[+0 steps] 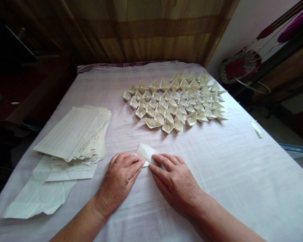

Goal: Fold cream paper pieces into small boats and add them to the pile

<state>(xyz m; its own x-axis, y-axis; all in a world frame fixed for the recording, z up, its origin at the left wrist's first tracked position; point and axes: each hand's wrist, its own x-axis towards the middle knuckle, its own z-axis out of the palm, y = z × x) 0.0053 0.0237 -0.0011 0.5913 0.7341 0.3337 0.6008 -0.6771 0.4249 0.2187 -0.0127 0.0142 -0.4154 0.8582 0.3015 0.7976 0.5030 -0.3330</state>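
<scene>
A small folded piece of white paper (pixel 146 152) lies on the cloth in front of me, its pointed upper part standing out beyond my fingers. My left hand (pixel 122 171) presses on its left side, fingers together. From the right, my right hand (pixel 175 174) holds the other side, fingertips on the paper's edge. Both hands cover the paper's lower part. Farther away stand many folded paper boats (pixel 171 104), packed in rows. To the left of my left hand sits a stack of paper sheets (pixel 75 134), loosely piled.
A pale checked cloth (pixel 232 174) covers the table. One crumpled sheet (pixel 40 191) sticks out under the stack. A small white object (pixel 256 129) lies near the right edge. Behind hangs a brown curtain (pixel 151 33); a patterned bag (pixel 238 67) is at the right.
</scene>
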